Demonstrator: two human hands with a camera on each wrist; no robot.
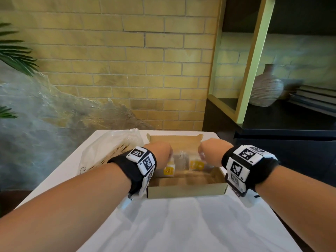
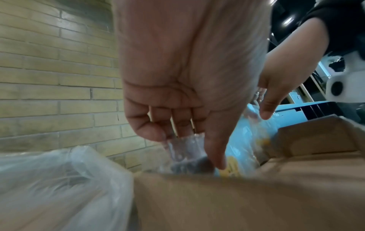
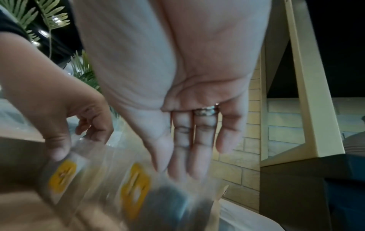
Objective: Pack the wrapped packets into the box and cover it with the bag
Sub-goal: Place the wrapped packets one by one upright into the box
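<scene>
An open cardboard box (image 1: 185, 190) stands at the far middle of the white table (image 1: 181, 226). Inside lie clear wrapped packets with yellow labels, one at the left (image 1: 169, 170) and one at the right (image 1: 196, 164). Both hands reach down into the box. My left hand (image 1: 163, 151) pinches the left packet (image 3: 63, 176), thumb on its front and fingers curled over the clear wrapper edge (image 2: 177, 156). My right hand (image 3: 187, 156) has straight fingers against the right packet (image 3: 136, 190). A crumpled clear plastic bag (image 1: 109, 151) lies just left of the box.
A brick wall runs behind the table. A dark cabinet to the right carries a ribbed vase (image 1: 266, 86), stacked books (image 1: 316, 99) and a pale green frame (image 1: 254, 60). Palm leaves (image 1: 14, 51) hang at the far left. The table's near half is bare white.
</scene>
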